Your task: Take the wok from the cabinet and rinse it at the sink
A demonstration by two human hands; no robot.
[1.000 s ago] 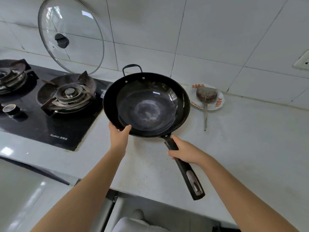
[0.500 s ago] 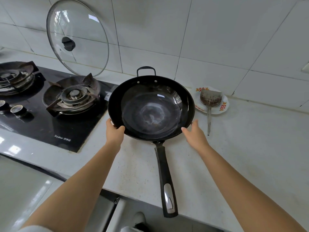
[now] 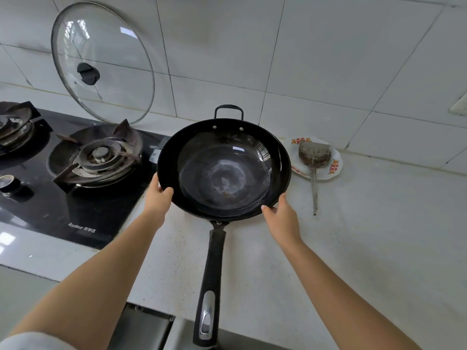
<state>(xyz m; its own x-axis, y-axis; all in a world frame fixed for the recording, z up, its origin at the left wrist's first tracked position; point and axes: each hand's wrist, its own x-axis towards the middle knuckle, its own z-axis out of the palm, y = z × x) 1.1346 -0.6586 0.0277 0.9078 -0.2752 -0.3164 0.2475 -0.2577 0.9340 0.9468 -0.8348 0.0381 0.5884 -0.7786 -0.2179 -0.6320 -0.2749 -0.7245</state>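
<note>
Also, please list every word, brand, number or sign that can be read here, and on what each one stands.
"Royalstar", followed by small characters too blurred to read: white print on the front of the black glass hob.
Red and yellow marks on the rim of the white plate under the spatula: too small to read.
Wok, glass lid, wall tiles: no text visible.

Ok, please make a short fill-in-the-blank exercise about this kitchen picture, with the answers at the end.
1. Both hands hold the black wok by its ____.
2. The glass lid leans against the tiled ____.
3. The metal spatula rests its blade on a small ____.
4. The left hand is on the side nearer the gas ____.

Answers: rim; wall; plate; stove
</note>
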